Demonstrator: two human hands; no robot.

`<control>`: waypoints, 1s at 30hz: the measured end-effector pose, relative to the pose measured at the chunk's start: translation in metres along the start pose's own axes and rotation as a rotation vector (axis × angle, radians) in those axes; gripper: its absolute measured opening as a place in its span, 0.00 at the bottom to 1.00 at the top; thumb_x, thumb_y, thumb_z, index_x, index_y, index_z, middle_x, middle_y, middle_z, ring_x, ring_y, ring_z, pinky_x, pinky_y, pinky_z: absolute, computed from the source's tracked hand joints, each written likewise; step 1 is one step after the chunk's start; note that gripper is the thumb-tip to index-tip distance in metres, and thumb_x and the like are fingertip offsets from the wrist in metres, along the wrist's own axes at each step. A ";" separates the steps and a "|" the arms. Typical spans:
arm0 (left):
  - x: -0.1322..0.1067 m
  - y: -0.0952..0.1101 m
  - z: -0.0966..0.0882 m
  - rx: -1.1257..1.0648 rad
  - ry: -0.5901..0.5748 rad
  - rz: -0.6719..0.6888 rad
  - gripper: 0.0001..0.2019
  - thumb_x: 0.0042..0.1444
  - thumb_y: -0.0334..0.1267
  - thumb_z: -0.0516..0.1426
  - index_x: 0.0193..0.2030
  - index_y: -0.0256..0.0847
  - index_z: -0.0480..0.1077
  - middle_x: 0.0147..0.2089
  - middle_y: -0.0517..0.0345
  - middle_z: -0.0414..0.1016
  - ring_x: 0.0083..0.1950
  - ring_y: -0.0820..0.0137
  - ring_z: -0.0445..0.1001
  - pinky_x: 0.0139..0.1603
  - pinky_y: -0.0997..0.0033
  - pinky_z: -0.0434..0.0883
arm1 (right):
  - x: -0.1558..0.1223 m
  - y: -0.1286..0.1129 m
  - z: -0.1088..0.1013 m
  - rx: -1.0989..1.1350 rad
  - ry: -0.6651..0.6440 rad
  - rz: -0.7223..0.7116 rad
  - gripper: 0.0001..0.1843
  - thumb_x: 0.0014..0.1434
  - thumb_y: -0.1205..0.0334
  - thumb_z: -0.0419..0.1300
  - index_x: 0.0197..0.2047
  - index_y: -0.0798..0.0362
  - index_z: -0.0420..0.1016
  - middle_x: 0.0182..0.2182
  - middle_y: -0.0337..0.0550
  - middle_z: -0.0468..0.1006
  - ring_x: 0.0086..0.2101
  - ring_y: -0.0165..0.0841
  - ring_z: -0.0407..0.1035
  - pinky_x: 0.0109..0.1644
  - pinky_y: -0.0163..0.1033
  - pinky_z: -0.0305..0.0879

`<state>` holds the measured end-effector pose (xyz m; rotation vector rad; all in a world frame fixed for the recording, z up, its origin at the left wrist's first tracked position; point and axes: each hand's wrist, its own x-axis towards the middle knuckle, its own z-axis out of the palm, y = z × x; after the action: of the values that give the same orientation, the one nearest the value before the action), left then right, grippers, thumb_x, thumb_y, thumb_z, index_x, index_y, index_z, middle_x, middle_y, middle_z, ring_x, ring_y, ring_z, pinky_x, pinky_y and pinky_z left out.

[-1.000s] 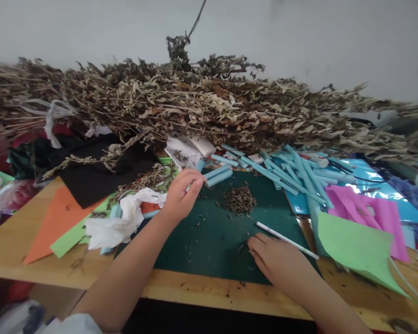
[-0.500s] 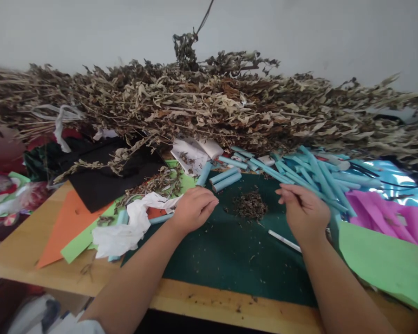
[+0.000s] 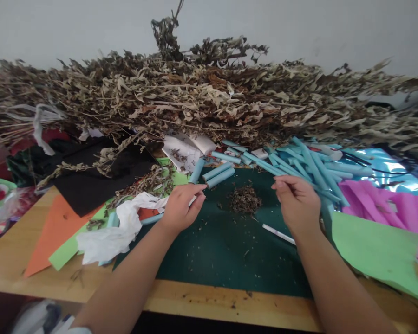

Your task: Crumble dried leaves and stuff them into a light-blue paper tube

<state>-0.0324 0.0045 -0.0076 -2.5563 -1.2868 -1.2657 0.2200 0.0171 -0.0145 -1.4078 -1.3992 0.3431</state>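
My left hand [image 3: 181,207] hovers over the left part of a dark green mat [image 3: 226,260], thumb and index finger apart, with nothing visible in it. Just beyond its fingertips lie two light blue paper rolls [image 3: 220,177]. A small heap of crumbled dried leaves [image 3: 244,199] sits on the mat between my hands. To the right of the heap is my right hand [image 3: 297,204], thumb pressed to the bent fingers; whatever is in that pinch, if anything, cannot be made out. A thin white stick [image 3: 279,234] lies on the mat, its right end hidden by my right wrist.
Dried leafy stalks [image 3: 202,102] are stacked along the back wall. Many blue rolls [image 3: 313,162] lie at the right, near pink paper [image 3: 372,204] and green paper [image 3: 376,243]. Crumpled white tissue [image 3: 107,239], black sheet [image 3: 107,185] and orange paper [image 3: 52,232] cover the left.
My left thumb and index finger have moved apart. The right hand keeps its pinch. The whole view has shifted slightly, so the table appears further left and higher.
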 end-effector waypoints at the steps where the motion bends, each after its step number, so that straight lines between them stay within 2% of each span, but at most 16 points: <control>1: 0.000 0.000 0.000 0.001 -0.001 -0.009 0.10 0.53 0.33 0.48 0.42 0.38 0.63 0.31 0.56 0.73 0.35 0.70 0.70 0.38 0.70 0.65 | 0.000 -0.001 0.000 0.027 -0.004 0.016 0.11 0.52 0.56 0.52 0.34 0.52 0.69 0.24 0.39 0.71 0.20 0.27 0.60 0.23 0.34 0.58; 4: 0.000 0.001 -0.001 0.001 -0.007 -0.036 0.09 0.53 0.33 0.48 0.41 0.39 0.64 0.31 0.56 0.73 0.36 0.70 0.70 0.39 0.69 0.66 | 0.000 -0.003 0.001 0.099 -0.016 0.049 0.09 0.49 0.57 0.55 0.33 0.52 0.70 0.23 0.38 0.70 0.21 0.27 0.61 0.24 0.35 0.59; 7: 0.001 0.001 -0.001 -0.003 -0.001 -0.028 0.08 0.53 0.33 0.49 0.39 0.39 0.65 0.32 0.55 0.73 0.37 0.69 0.70 0.39 0.69 0.66 | -0.001 -0.003 0.002 0.110 -0.039 0.048 0.08 0.47 0.58 0.57 0.32 0.51 0.71 0.26 0.39 0.72 0.25 0.28 0.64 0.30 0.37 0.62; 10: 0.002 0.000 -0.001 -0.005 0.013 -0.009 0.08 0.52 0.32 0.49 0.38 0.39 0.66 0.34 0.53 0.73 0.39 0.69 0.70 0.40 0.68 0.66 | -0.002 0.001 0.005 0.123 -0.062 0.080 0.07 0.46 0.59 0.58 0.31 0.51 0.71 0.28 0.40 0.73 0.28 0.31 0.66 0.34 0.40 0.63; 14: 0.002 0.000 0.000 -0.025 0.028 -0.014 0.07 0.52 0.32 0.49 0.37 0.38 0.67 0.34 0.53 0.72 0.39 0.69 0.69 0.41 0.68 0.67 | -0.002 0.004 0.009 0.148 -0.069 0.133 0.07 0.46 0.59 0.58 0.30 0.52 0.71 0.26 0.40 0.73 0.29 0.31 0.67 0.36 0.41 0.63; 16: 0.001 0.000 0.000 -0.027 0.029 -0.013 0.08 0.52 0.32 0.49 0.36 0.38 0.67 0.34 0.53 0.72 0.39 0.69 0.69 0.41 0.68 0.67 | -0.002 0.002 0.009 0.139 -0.080 0.136 0.07 0.46 0.60 0.58 0.30 0.52 0.71 0.24 0.39 0.73 0.27 0.31 0.67 0.35 0.40 0.63; 21: 0.001 0.002 0.000 0.009 0.029 0.026 0.07 0.52 0.32 0.49 0.35 0.38 0.68 0.33 0.54 0.73 0.37 0.69 0.70 0.40 0.67 0.65 | -0.005 -0.010 0.006 -0.002 -0.157 0.126 0.08 0.50 0.59 0.53 0.31 0.53 0.70 0.20 0.37 0.71 0.19 0.27 0.61 0.24 0.35 0.59; 25: 0.003 0.002 -0.001 0.026 0.004 0.019 0.07 0.53 0.33 0.49 0.34 0.39 0.68 0.32 0.54 0.74 0.36 0.69 0.71 0.38 0.67 0.64 | -0.005 -0.015 0.006 -0.163 -0.174 0.029 0.09 0.50 0.58 0.52 0.28 0.52 0.69 0.17 0.36 0.70 0.21 0.30 0.63 0.26 0.35 0.58; 27: 0.003 0.003 -0.001 0.025 -0.002 0.013 0.08 0.53 0.33 0.48 0.33 0.39 0.68 0.32 0.55 0.74 0.36 0.69 0.71 0.38 0.67 0.64 | -0.004 -0.015 0.009 -0.223 -0.211 -0.074 0.09 0.51 0.58 0.51 0.29 0.52 0.70 0.21 0.39 0.73 0.25 0.32 0.66 0.28 0.36 0.58; 30: 0.003 0.004 0.000 0.023 -0.013 0.007 0.09 0.53 0.34 0.48 0.33 0.39 0.68 0.32 0.55 0.74 0.36 0.69 0.71 0.39 0.67 0.63 | -0.002 -0.018 0.015 -0.369 -0.339 -0.294 0.11 0.54 0.63 0.48 0.33 0.52 0.71 0.32 0.42 0.76 0.34 0.36 0.67 0.35 0.41 0.56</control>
<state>-0.0284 0.0039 -0.0039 -2.5552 -1.2856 -1.2279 0.1980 0.0177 -0.0069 -1.4506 -2.0003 0.1376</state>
